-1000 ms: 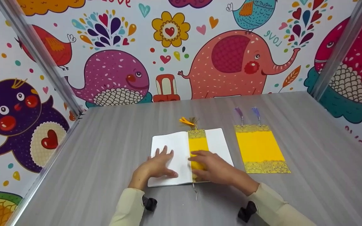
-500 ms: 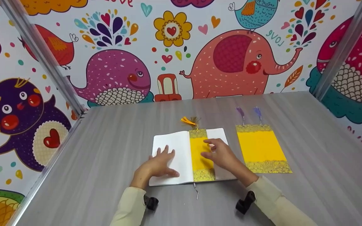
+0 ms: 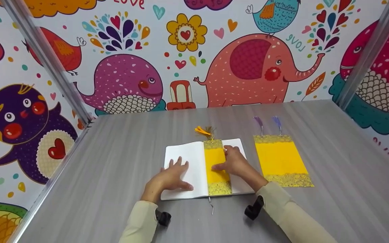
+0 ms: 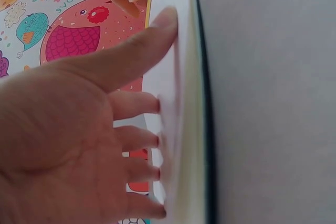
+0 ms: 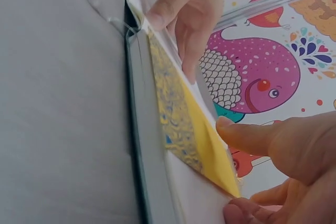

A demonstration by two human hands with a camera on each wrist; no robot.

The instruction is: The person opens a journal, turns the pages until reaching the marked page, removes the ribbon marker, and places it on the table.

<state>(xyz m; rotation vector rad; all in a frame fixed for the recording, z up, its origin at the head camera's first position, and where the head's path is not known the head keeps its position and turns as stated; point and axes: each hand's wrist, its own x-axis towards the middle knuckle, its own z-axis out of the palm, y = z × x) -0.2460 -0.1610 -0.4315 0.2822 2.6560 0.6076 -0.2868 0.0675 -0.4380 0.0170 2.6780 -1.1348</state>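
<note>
An open notebook (image 3: 184,168) with blank white pages lies on the grey table (image 3: 113,162). A yellow bookmark (image 3: 216,175) with gold patterned ends and an orange tassel (image 3: 202,130) lies on the right page along the spine. My left hand (image 3: 169,177) presses flat on the left page, fingers straight; the left wrist view shows its fingertips (image 4: 155,140) against the page (image 4: 181,129). My right hand (image 3: 232,162) rests on the right page. Its thumb and a fingertip (image 5: 233,216) touch the bookmark's (image 5: 178,119) right edge.
Two more yellow bookmarks (image 3: 280,160) with purple tassels (image 3: 258,121) lie side by side right of the notebook. A thin ribbon (image 3: 210,206) trails from the spine towards me. Cartoon-papered walls and metal posts (image 3: 49,64) enclose the table on three sides.
My right hand slid from the bookmark's near end up to its far half, uncovering the lower patterned end. The left hand and notebook stayed put.
</note>
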